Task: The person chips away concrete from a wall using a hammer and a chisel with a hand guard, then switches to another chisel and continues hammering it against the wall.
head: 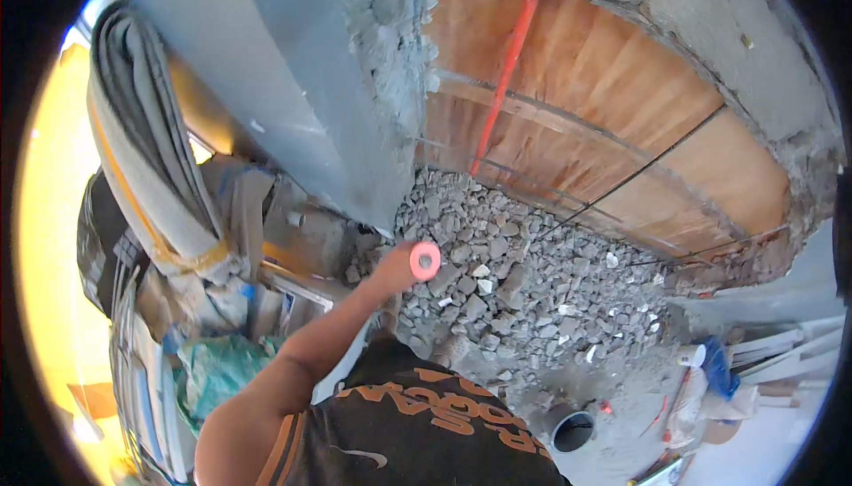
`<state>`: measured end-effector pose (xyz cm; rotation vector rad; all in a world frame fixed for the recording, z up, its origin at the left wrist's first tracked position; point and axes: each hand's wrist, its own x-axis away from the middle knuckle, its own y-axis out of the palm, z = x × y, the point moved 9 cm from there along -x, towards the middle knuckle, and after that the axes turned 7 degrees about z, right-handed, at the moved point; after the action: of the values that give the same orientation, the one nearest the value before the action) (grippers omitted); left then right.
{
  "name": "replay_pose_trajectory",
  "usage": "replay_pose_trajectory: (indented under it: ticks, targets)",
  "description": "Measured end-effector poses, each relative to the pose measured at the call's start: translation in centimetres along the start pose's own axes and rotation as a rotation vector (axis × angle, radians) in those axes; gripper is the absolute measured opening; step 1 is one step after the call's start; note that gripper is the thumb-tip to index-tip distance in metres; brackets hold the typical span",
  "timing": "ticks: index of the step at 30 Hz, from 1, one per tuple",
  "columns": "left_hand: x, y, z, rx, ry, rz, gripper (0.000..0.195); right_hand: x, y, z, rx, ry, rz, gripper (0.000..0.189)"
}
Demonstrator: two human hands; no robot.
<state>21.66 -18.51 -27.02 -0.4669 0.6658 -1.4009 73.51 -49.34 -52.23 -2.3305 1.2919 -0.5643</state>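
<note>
My left hand (397, 269) is closed around a pink-red cylindrical object (425, 261). Its round end faces up and has a grey centre; the rest is hidden by the fist, so I cannot tell what it is. The hand is over the near left edge of a heap of broken concrete rubble (492, 273), beside the foot of a grey wall (293, 73). My right hand is out of view. Below the arm shows my dark shirt (413, 433) with orange lettering.
Beyond the rubble stands a plywood panel (586, 86) in a broken-edged opening, crossed by steel bars (639, 170) and a red strip (506, 80). A folded grey mat (146, 140) and a green sack (223, 369) are left. At right lie a round dark-mouthed container (573, 431) and blue plastic (717, 367).
</note>
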Motion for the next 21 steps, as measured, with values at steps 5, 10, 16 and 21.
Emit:
replay_pose_trajectory:
  ticks: [5, 10, 16, 21]
  targets:
    - [-5.7, -3.8, 1.9, 0.03, 0.149, 0.132, 0.04, -3.1, -2.8, 6.2, -0.033, 0.606, -0.004, 0.026]
    - [-13.2, -7.0, 0.5, 0.136, 0.379, 0.251, 0.04, -8.2, -8.3, 10.9, 0.352, 0.943, 0.192, 0.04]
    - [-16.6, -10.9, 0.0, 0.051, 0.443, 0.336, 0.04, -22.6, -5.4, -6.0, 0.081, 0.9, 0.25, 0.035]
    - [-19.9, -13.8, -5.9, 0.113, 0.238, 0.432, 0.041, -33.8, -4.8, -23.4, -0.077, 0.797, 0.292, 0.035]
